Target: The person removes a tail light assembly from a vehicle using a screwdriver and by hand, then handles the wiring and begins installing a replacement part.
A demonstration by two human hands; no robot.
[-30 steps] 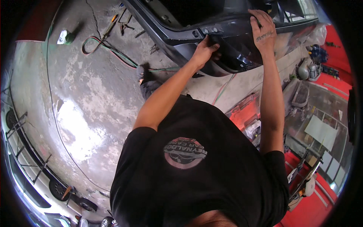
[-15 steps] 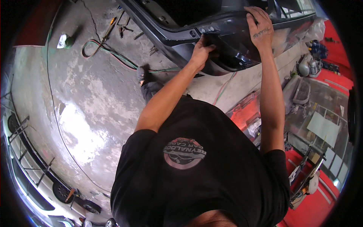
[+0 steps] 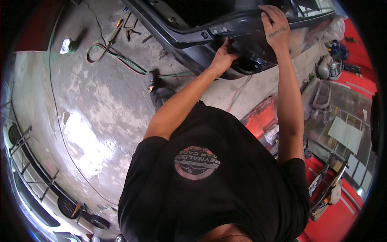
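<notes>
A dark car body [image 3: 183, 51] stands at the top of the view, with a dark recess [image 3: 246, 64] at its corner. At the left edge of this recess is my left hand [image 3: 224, 59], its index finger stretched up against the panel and its thumb apart. The other left fingers are partly hidden. My right hand [image 3: 278, 30] lies on the upper panel to the right of the recess, palm down with fingers extended over the edge of the body opening. I see nothing held in either hand.
Green and red hoses [image 3: 129, 63] trail over the concrete floor [image 3: 92, 101] near my foot. A torch-like tool [image 3: 117, 29] lies beyond them. At right are a grey compressor-like machine [image 3: 323, 67] and a red panel [image 3: 342, 209]. A white vehicle [image 3: 34, 201] stands at lower left.
My left hand has shifted slightly to the right along the recess edge. The right hand stays on the panel, almost unmoved.
</notes>
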